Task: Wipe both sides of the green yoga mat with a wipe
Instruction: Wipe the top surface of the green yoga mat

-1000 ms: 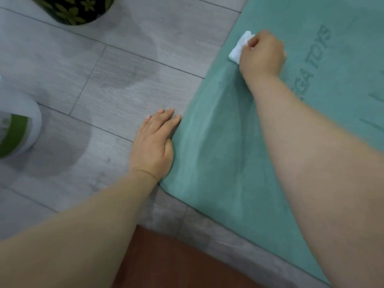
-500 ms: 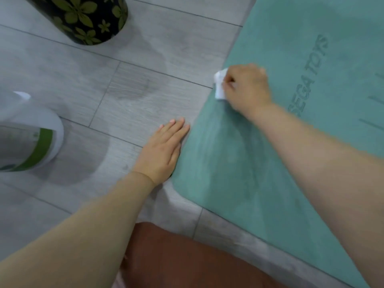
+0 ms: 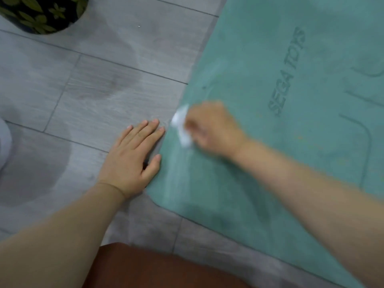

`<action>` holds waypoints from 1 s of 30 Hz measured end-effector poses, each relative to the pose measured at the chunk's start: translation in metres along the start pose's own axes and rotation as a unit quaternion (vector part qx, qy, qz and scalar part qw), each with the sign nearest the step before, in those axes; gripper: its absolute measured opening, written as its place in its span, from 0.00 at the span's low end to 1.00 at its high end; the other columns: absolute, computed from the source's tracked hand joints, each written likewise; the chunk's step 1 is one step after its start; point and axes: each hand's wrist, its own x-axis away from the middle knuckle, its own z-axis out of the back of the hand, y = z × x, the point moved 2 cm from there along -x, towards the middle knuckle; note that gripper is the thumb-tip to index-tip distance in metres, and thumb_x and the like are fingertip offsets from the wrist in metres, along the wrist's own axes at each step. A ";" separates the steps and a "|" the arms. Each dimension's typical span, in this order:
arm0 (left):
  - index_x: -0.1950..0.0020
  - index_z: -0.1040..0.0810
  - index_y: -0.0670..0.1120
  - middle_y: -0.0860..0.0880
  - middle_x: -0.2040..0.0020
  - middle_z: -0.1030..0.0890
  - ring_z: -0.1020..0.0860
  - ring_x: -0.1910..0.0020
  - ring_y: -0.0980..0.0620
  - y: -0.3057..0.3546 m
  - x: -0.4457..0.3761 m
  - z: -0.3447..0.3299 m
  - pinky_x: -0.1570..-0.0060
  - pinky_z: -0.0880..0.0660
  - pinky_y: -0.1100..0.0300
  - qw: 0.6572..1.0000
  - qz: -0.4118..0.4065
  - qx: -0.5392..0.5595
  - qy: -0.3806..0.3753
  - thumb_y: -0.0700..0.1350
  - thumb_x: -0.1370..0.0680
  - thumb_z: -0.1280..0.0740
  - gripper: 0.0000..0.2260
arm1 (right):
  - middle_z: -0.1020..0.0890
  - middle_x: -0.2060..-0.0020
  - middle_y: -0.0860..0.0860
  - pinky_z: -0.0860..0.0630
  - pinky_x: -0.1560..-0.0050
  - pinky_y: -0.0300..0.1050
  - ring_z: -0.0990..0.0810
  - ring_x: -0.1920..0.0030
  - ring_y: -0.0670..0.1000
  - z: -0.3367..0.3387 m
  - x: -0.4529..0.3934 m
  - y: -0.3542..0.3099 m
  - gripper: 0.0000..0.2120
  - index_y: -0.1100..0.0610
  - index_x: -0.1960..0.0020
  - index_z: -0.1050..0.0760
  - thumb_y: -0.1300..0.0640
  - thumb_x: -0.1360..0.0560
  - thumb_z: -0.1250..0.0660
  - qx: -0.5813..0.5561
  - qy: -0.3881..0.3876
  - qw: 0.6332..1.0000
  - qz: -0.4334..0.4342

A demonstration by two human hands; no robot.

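The green yoga mat lies flat on the grey floor and fills the right half of the view, with embossed lettering on its top face. My right hand is closed on a white wipe and presses it on the mat close to the mat's left edge; the hand is blurred by motion. My left hand lies flat, fingers together, on the floor against the mat's left edge near its front corner, the thumb touching the mat.
A dark pot with a green flower pattern stands at the back left. A white object shows at the left border. Grey plank floor stretches left of the mat. A reddish-brown surface fills the bottom centre.
My right hand has dragged the wipe along the mat's left edge toward me, ending close to my left hand's fingertips. The left hand stays planted at the edge. The view has shifted slightly.
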 end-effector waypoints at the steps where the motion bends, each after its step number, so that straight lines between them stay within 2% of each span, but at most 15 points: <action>1: 0.24 0.32 0.46 0.48 0.23 0.34 0.37 0.24 0.49 0.000 0.000 -0.001 0.24 0.44 0.46 1.000 0.001 -0.002 -0.005 0.54 0.22 0.44 0.27 | 0.18 0.60 0.56 0.28 0.58 0.51 0.21 0.57 0.60 0.010 -0.020 0.044 0.07 0.56 0.58 0.23 0.54 0.29 0.38 0.044 0.045 0.993 -0.103; 4: 0.24 0.32 0.46 0.48 0.23 0.34 0.37 0.24 0.49 0.000 -0.001 -0.001 0.24 0.43 0.46 1.000 0.006 -0.011 -0.010 0.55 0.23 0.42 0.28 | 0.19 0.52 0.57 0.30 0.50 0.52 0.23 0.48 0.61 0.044 -0.034 0.139 0.12 0.56 0.52 0.24 0.53 0.27 0.43 0.090 0.102 0.893 -0.430; 6: 0.24 0.32 0.47 0.48 0.23 0.34 0.37 0.24 0.49 0.001 -0.001 -0.001 0.24 0.43 0.46 1.000 0.005 -0.011 -0.010 0.54 0.23 0.42 0.28 | 0.18 0.56 0.57 0.28 0.53 0.52 0.22 0.52 0.60 0.037 -0.024 0.123 0.10 0.57 0.55 0.23 0.54 0.27 0.42 0.053 0.129 0.893 -0.429; 8: 0.24 0.32 0.46 0.48 0.23 0.34 0.37 0.24 0.49 0.001 -0.001 0.001 0.24 0.43 0.46 1.000 0.006 -0.009 -0.008 0.54 0.23 0.42 0.28 | 0.20 0.62 0.54 0.28 0.58 0.49 0.22 0.58 0.58 0.018 0.006 0.046 0.06 0.55 0.60 0.24 0.54 0.28 0.38 -0.050 0.064 0.968 -0.236; 9: 0.24 0.31 0.46 0.48 0.23 0.34 0.37 0.24 0.48 0.001 -0.001 0.001 0.24 0.43 0.46 1.000 0.005 -0.008 -0.006 0.54 0.23 0.42 0.28 | 0.21 0.63 0.53 0.31 0.58 0.48 0.24 0.59 0.57 0.012 0.032 -0.004 0.03 0.54 0.61 0.25 0.55 0.29 0.35 -0.094 -0.032 0.991 -0.093; 11: 0.25 0.31 0.46 0.48 0.23 0.34 0.36 0.24 0.48 0.002 -0.002 0.001 0.24 0.43 0.46 1.000 0.002 -0.010 -0.005 0.53 0.23 0.42 0.28 | 0.23 0.62 0.51 0.36 0.58 0.48 0.27 0.58 0.55 0.013 0.084 -0.079 0.03 0.54 0.59 0.26 0.56 0.31 0.33 -0.120 -0.226 0.948 0.188; 13: 0.25 0.31 0.46 0.48 0.23 0.34 0.37 0.24 0.48 0.002 -0.002 0.001 0.25 0.42 0.46 1.000 0.001 -0.010 -0.005 0.54 0.23 0.42 0.27 | 0.23 0.62 0.52 0.37 0.59 0.48 0.27 0.59 0.55 0.015 0.082 -0.063 0.02 0.55 0.58 0.26 0.58 0.30 0.34 -0.109 -0.239 0.921 0.289; 16: 0.25 0.31 0.46 0.48 0.23 0.34 0.36 0.24 0.48 0.001 -0.002 0.001 0.25 0.42 0.45 1.000 0.000 -0.008 0.000 0.53 0.23 0.42 0.27 | 0.19 0.61 0.54 0.27 0.58 0.50 0.22 0.59 0.58 0.023 0.003 0.052 0.09 0.55 0.59 0.23 0.53 0.29 0.40 0.025 -0.007 0.998 0.055; 19: 0.25 0.30 0.45 0.47 0.24 0.33 0.35 0.25 0.47 0.002 -0.002 0.001 0.25 0.42 0.45 1.000 -0.005 -0.015 -0.001 0.53 0.23 0.42 0.27 | 0.18 0.54 0.59 0.27 0.51 0.52 0.21 0.50 0.62 0.062 -0.015 0.172 0.15 0.57 0.54 0.22 0.51 0.28 0.45 0.135 0.087 0.925 -0.346; 21: 0.25 0.30 0.45 0.47 0.24 0.33 0.36 0.24 0.47 0.002 -0.003 0.001 0.24 0.43 0.47 1.000 0.000 -0.015 -0.004 0.53 0.23 0.42 0.27 | 0.18 0.54 0.58 0.30 0.52 0.50 0.22 0.50 0.61 0.066 -0.005 0.170 0.12 0.58 0.54 0.23 0.53 0.29 0.42 0.078 0.136 0.876 -0.456; 23: 0.25 0.31 0.45 0.47 0.24 0.33 0.36 0.24 0.47 0.003 -0.001 0.001 0.24 0.43 0.47 1.000 0.004 -0.013 -0.011 0.53 0.24 0.42 0.28 | 0.19 0.60 0.58 0.32 0.57 0.49 0.22 0.56 0.61 0.045 0.003 0.113 0.08 0.59 0.59 0.24 0.55 0.29 0.38 0.027 0.123 0.940 -0.317; 25: 0.25 0.31 0.46 0.48 0.24 0.33 0.36 0.24 0.48 0.002 -0.001 0.002 0.25 0.43 0.47 1.000 0.007 -0.013 -0.011 0.54 0.24 0.42 0.28 | 0.21 0.63 0.55 0.32 0.59 0.49 0.24 0.60 0.59 0.022 0.035 0.019 0.04 0.57 0.61 0.25 0.56 0.30 0.35 -0.063 -0.023 0.996 -0.058; 26: 0.25 0.31 0.46 0.48 0.23 0.33 0.36 0.24 0.48 0.002 -0.002 0.002 0.25 0.42 0.46 1.000 0.006 -0.014 -0.011 0.54 0.24 0.42 0.28 | 0.22 0.63 0.54 0.33 0.59 0.49 0.25 0.60 0.58 0.020 0.060 -0.030 0.03 0.56 0.60 0.25 0.56 0.30 0.34 -0.098 -0.129 0.981 0.104; 28: 0.25 0.31 0.46 0.48 0.23 0.34 0.36 0.24 0.48 0.002 -0.002 0.001 0.25 0.41 0.45 1.000 0.002 -0.013 -0.010 0.53 0.24 0.42 0.28 | 0.23 0.60 0.52 0.35 0.57 0.47 0.28 0.57 0.54 0.021 0.103 -0.075 0.02 0.55 0.56 0.25 0.57 0.28 0.33 -0.109 -0.299 0.886 0.337; 30: 0.25 0.31 0.46 0.48 0.23 0.34 0.36 0.24 0.48 0.002 -0.001 0.001 0.25 0.41 0.45 1.000 0.003 -0.013 -0.009 0.54 0.24 0.42 0.28 | 0.23 0.60 0.52 0.35 0.57 0.47 0.30 0.57 0.53 0.028 0.091 -0.041 0.04 0.55 0.57 0.25 0.59 0.28 0.31 -0.110 -0.277 0.886 0.355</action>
